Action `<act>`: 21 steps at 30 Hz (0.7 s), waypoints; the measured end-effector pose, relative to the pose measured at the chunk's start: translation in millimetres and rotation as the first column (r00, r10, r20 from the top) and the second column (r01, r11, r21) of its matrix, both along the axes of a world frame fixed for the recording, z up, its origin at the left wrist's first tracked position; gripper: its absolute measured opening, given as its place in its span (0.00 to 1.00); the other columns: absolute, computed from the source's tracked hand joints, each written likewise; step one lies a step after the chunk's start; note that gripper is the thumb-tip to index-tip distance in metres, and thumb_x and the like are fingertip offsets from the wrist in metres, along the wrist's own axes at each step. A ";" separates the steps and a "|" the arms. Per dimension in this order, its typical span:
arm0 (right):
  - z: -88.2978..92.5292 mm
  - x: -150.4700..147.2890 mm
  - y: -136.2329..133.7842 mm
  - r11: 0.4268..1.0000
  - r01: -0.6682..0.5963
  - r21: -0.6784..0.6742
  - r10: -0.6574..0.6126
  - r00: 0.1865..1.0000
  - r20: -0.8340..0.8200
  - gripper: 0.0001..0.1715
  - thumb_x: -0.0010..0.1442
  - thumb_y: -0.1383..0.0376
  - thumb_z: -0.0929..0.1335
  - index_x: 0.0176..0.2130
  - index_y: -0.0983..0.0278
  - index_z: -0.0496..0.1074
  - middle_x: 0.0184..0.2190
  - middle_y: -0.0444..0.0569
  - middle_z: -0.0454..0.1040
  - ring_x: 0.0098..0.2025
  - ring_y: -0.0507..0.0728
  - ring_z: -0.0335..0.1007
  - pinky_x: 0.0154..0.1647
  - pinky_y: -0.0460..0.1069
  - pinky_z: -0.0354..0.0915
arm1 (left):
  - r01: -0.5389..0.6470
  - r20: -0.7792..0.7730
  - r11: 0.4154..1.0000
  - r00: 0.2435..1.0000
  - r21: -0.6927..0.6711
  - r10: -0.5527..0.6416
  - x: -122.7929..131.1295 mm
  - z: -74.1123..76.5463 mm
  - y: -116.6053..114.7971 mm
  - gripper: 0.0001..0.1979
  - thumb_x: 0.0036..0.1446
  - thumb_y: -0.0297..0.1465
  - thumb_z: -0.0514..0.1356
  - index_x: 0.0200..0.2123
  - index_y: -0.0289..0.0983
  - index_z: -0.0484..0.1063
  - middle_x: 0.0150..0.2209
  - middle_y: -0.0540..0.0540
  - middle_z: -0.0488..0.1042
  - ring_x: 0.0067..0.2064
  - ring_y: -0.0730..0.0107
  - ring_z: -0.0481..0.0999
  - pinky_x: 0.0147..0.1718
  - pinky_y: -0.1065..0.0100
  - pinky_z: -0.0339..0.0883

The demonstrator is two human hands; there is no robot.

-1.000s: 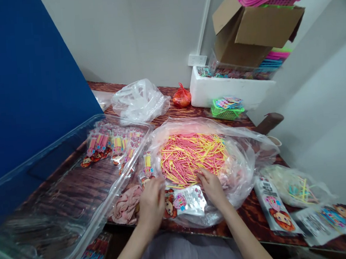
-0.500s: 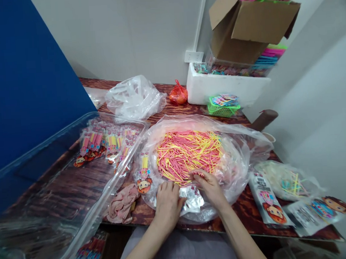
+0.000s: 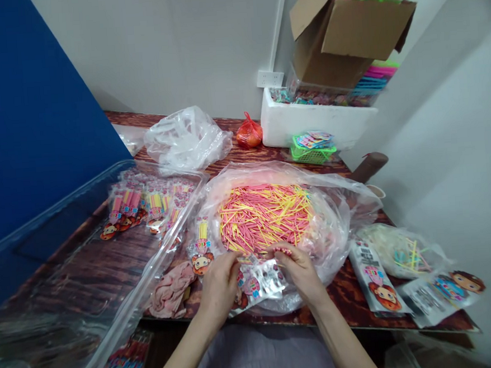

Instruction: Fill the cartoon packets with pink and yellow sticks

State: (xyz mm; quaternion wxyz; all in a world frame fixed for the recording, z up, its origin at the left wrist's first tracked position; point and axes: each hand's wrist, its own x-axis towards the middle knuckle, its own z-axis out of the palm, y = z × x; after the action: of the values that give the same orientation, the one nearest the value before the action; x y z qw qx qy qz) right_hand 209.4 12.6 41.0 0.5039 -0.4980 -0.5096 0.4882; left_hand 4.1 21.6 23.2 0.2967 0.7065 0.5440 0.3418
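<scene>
My left hand (image 3: 219, 284) is closed on the left edge of a small printed packet (image 3: 249, 287) with a clear window and a cartoon face, its upper end near the sticks. A silver packet (image 3: 272, 278) lies against it, between my two hands. The fingers of my right hand (image 3: 297, 273) are curled round a small bunch of pink sticks (image 3: 283, 251), whose ends point up. Just beyond both hands, a large clear bag (image 3: 338, 256) lies spread open, full of loose pink and yellow sticks (image 3: 264, 216). A filled packet (image 3: 202, 246) of yellow sticks rests on the bag's left side.
A clear plastic bin (image 3: 150, 269) with filled packets stands at the left, beside a pink cloth (image 3: 173, 290). Flat silver packets (image 3: 378, 281) and a bag of pale sticks (image 3: 410, 251) lie right. Behind are a green basket (image 3: 313, 152), white foam box (image 3: 320, 117) and cardboard box (image 3: 365, 30).
My left hand has shifted left and turned, and the packet's printed face now shows between my hands. The right hand stays nearly in place with its pink sticks. The view has shifted slightly.
</scene>
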 end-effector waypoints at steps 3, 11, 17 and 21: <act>-3.9 -0.9 -0.7 1.000 -0.001 0.023 0.000 1.000 0.013 0.11 0.61 0.59 0.68 0.40 0.59 0.78 0.34 0.48 0.78 0.38 0.57 0.73 0.38 0.49 0.65 | -0.086 0.338 0.976 0.929 -0.199 0.151 -6.8 4.5 3.4 0.11 0.58 0.35 0.56 0.41 0.40 0.74 0.38 0.45 0.77 0.42 0.60 0.75 0.41 0.64 0.66; -5.1 -7.7 -3.1 0.998 -0.021 0.055 0.020 1.000 0.015 0.10 0.62 0.60 0.67 0.40 0.59 0.78 0.32 0.46 0.78 0.38 0.56 0.73 0.42 0.50 0.64 | 0.007 0.683 0.862 0.614 -0.507 0.396 -12.6 0.5 3.4 0.19 0.50 0.43 0.65 0.42 0.39 0.73 0.34 0.51 0.75 0.34 0.70 0.73 0.35 0.71 0.65; -3.6 -12.1 -6.1 0.999 -0.009 0.033 0.010 1.000 -0.025 0.09 0.60 0.61 0.68 0.39 0.59 0.78 0.32 0.46 0.78 0.37 0.56 0.73 0.41 0.50 0.64 | 0.019 0.736 0.856 0.522 -0.516 0.432 -11.2 -4.7 2.4 0.15 0.46 0.38 0.70 0.30 0.34 0.73 0.26 0.53 0.72 0.28 0.76 0.70 0.30 0.75 0.63; -3.7 -14.7 -7.2 1.000 -0.021 0.019 0.022 0.998 -0.054 0.08 0.60 0.61 0.68 0.38 0.59 0.78 0.31 0.46 0.78 0.36 0.56 0.73 0.41 0.50 0.65 | 0.041 0.765 0.843 0.445 -0.537 0.466 -10.8 -2.0 3.0 0.15 0.45 0.39 0.70 0.27 0.34 0.71 0.25 0.54 0.71 0.26 0.77 0.69 0.25 0.76 0.63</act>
State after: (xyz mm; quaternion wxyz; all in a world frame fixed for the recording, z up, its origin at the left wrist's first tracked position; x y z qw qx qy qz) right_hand 194.7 5.5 37.3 0.5167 -0.4744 -0.5059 0.5021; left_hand -6.8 24.7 21.2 0.6496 0.2553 0.4679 0.5421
